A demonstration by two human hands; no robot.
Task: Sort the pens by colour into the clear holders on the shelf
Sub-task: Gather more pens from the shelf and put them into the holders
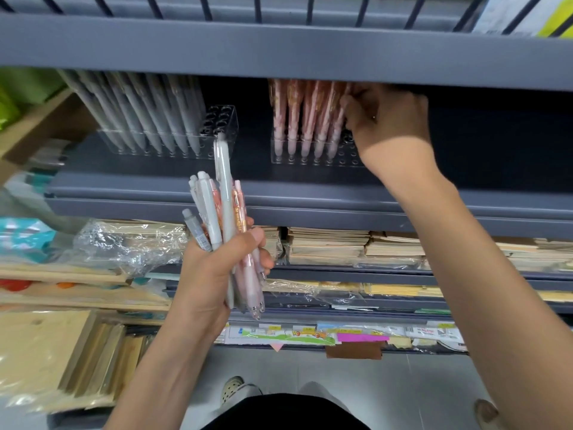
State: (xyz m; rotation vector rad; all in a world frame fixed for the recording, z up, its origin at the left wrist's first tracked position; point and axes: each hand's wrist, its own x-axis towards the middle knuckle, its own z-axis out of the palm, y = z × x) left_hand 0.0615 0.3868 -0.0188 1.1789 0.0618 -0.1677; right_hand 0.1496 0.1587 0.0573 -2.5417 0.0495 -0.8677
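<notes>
Here, left fingers grip upright pens, clickers up; right fingers pinch pink pens.

Dark grey metal shelving runs above the right grip. Below the left grip, lower tiers carry stacked paper notebooks. The pale grey tiled floor lies beneath.

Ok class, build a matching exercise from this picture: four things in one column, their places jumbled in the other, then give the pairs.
1. grey pens
2. pink pens
3. mixed bunch of pens
4. tan paper stacks

A. on the lower shelf
B. gripped in the left hand
C. right clear holder, by the right hand
D. left clear holder

Pairs: 1-D, 2-C, 3-B, 4-A.
</notes>
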